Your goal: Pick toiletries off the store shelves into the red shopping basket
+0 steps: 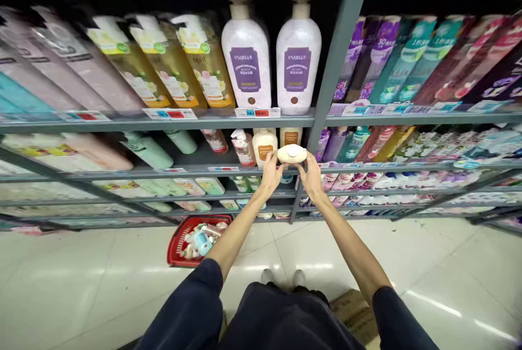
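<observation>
Both hands hold a cream-coloured bottle, seen end-on as an oval with a white round part in its middle. My left hand grips its left end, and my right hand is closed on its right end. Just behind it on the shelf stands a cream bottle with a brown label. A second brown-labelled bottle shows partly above the held one, its lower part hidden. Left of these is a pinkish bottle with a white cap.
Above are two large white pump bottles with purple labels. A grey upright post divides the shelves. Coloured bottles fill the right bay. On the floor sit a red basket holding several items and a cardboard box by my feet.
</observation>
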### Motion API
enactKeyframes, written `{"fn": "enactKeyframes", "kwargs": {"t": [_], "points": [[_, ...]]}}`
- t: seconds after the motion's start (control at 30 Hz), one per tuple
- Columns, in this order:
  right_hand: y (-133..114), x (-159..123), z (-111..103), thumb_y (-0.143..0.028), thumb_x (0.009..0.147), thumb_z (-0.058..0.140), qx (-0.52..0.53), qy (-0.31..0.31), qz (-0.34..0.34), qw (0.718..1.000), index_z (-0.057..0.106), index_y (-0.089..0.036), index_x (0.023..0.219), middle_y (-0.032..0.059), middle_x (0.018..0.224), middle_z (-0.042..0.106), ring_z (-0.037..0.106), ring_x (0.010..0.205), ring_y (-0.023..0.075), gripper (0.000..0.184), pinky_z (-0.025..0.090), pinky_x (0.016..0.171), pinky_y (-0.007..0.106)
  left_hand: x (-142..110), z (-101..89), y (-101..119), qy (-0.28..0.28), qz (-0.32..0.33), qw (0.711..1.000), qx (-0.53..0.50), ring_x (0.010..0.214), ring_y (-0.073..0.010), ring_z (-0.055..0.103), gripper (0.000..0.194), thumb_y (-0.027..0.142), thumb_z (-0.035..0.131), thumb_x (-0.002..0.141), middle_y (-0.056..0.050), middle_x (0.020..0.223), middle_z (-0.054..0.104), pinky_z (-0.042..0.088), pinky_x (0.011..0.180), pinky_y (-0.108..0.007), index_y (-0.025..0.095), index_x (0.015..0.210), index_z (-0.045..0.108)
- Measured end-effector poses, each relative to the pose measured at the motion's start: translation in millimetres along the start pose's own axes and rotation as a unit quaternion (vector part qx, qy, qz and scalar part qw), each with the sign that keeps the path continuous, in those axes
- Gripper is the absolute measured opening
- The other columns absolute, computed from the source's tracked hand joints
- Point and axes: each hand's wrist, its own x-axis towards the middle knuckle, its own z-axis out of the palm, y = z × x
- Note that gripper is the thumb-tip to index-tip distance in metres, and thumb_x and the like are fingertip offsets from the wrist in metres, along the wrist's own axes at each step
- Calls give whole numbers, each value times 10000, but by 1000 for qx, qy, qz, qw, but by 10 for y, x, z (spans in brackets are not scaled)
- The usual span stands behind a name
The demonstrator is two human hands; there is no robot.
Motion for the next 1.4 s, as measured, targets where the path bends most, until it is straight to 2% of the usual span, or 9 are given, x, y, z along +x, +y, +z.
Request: {"fn": "enactKeyframes", "kwargs": {"t": [0.23, 0.47, 0.6, 0.8, 0.97, 1.1, 1.2, 1.3, 1.4], "points": [[-14, 4, 94, -290, 1043, 554, -24, -9, 66, 998, 513, -127, 1582, 209, 1608, 591, 554, 1515, 282, 564, 430, 1305, 486, 41, 87, -4, 11, -31, 999, -13, 1353, -336, 620, 476, 229, 728, 961, -172, 1381, 650, 487, 1219, -469, 158, 1424, 646], [-108, 0, 275, -299, 1028, 562, -31, -22, 128, 991, 241, -53, 1691, 278, 1698, 453, 477, 1586, 300, 776, 418, 1300, 487, -22, 219, 11, 44, -87, 995, -14, 1386, -337, 621, 508, 186, 713, 930, -180, 1415, 642, 499, 1224, -495, 170, 1428, 615], [-193, 2, 379, -353, 1005, 641, -34, -2, 136, 990, 229, -44, 1668, 300, 1687, 441, 461, 1587, 305, 840, 409, 1301, 466, -89, 328, 31, 74, -99, 988, -91, 1383, -283, 648, 583, 84, 596, 926, -208, 1482, 607, 522, 1215, -471, 160, 1492, 479], [-395, 33, 449, -359, 1060, 592, -131, 39, 127, 982, 241, -50, 1701, 299, 1645, 408, 413, 1571, 329, 794, 405, 1288, 469, -70, 257, 82, 77, -65, 994, -34, 1394, -299, 623, 495, 167, 573, 1002, -207, 1483, 564, 527, 1206, -491, 177, 1488, 480], [-530, 126, 330, -294, 1062, 583, -223, 8, 91, 971, 227, -150, 1742, 245, 1593, 442, 475, 1469, 346, 780, 446, 1227, 502, -23, 195, 165, 48, -68, 997, 4, 1362, -333, 636, 527, 262, 572, 1050, -218, 1480, 556, 560, 1149, -507, 175, 1554, 446], [-597, 252, 184, -305, 1066, 595, -261, -25, 96, 960, 271, -142, 1726, 240, 1585, 491, 516, 1431, 356, 753, 483, 1196, 487, 65, 106, 283, -17, -66, 994, 89, 1410, -384, 614, 646, 259, 563, 1062, -239, 1591, 496, 566, 1130, -528, 205, 1672, 357], [-664, 377, 106, -310, 1084, 571, -285, -73, 107, 950, 326, -135, 1693, 236, 1622, 484, 613, 1357, 345, 678, 575, 1076, 428, 193, 6, 386, -66, -60, 981, 174, 1371, -398, 653, 668, 270, 550, 1076, -242, 1640, 464, 595, 1075, -491, 196, 1704, 336], [-741, 519, 65, -319, 1102, 548, -324, -120, 140, 928, 396, -133, 1636, 251, 1587, 514, 755, 1124, 319, 585, 624, 897, 383, 358, -93, 531, -111, -68, 959, 251, 1238, -376, 731, 616, 297, 510, 1104, -228, 1651, 487, 612, 1006, -453, 179, 1692, 370], [-798, 660, 43, -304, 1114, 536, -345, -143, 152, 915, 455, -121, 1561, 257, 1542, 547, 783, 1084, 309, 489, 615, 890, 362, 526, -183, 700, -144, -66, 942, 295, 1163, -352, 756, 541, 297, 496, 1115, -204, 1556, 598, 601, 992, -442, 191, 1643, 448]]}}
